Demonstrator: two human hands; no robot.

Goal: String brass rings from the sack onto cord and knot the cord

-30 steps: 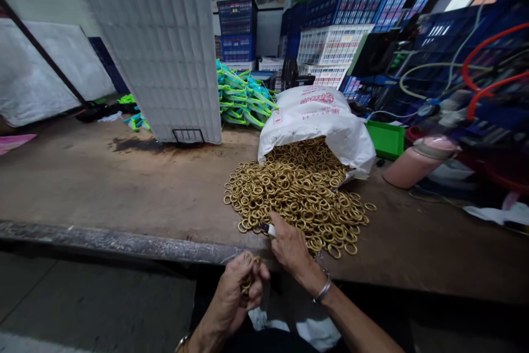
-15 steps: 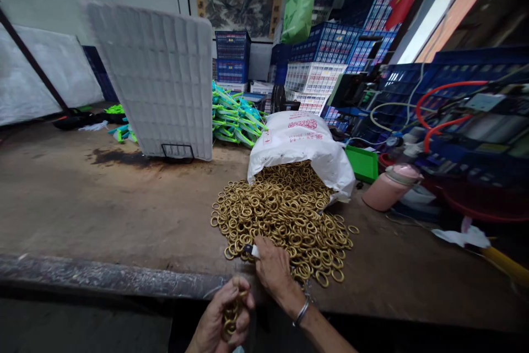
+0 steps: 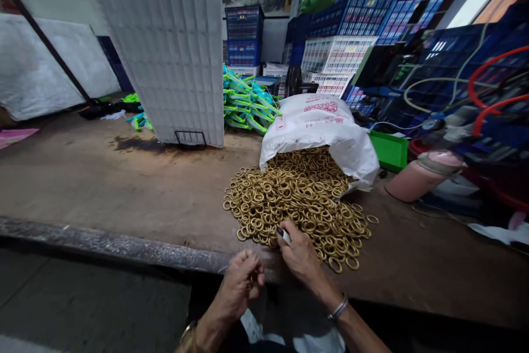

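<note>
Many gold rings (image 3: 289, 201): mid-frame; stiff, light, slippery, I judge; pinch rims.
Left hand (image 3: 242, 281): clenched on rings.
Right hand (image 3: 301, 255): grip I cannot tell.

Left hand (image 3: 239, 281) at roughly half past six in view: fingers curled inward, thumb close to the fingertips. Left forearm (image 3: 211, 328) enters from seven. Right hand (image 3: 301, 254) toward five, back upward, fingers bent. Right forearm (image 3: 359, 324) slants from five. Hands apart.

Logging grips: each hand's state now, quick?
Left hand: closed, holding golden rings.
Right hand: curled at a black-and-white object; held or worn, can't tell.
</note>
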